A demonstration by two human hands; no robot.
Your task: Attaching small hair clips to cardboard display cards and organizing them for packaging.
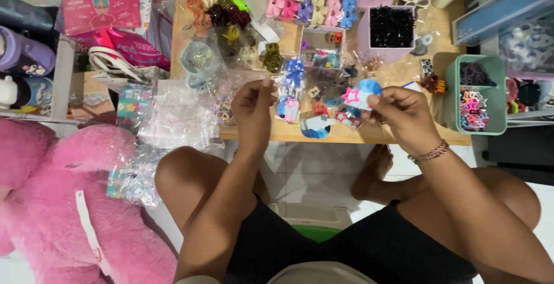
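Your right hand [407,116] pinches the blue card [362,93]; the left hand [254,108], fingers pinched on clear film, sits well left.

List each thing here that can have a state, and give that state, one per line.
Left hand: pinching a clear bag.
Right hand: holding a blue card.
Green bin: open, filled with clips.
Pink box: open, full of black bands.

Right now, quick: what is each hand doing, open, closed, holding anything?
Left hand: fingers pinched on the edge of a clear plastic bag.
Right hand: closed on a blue card with a pink star clip.
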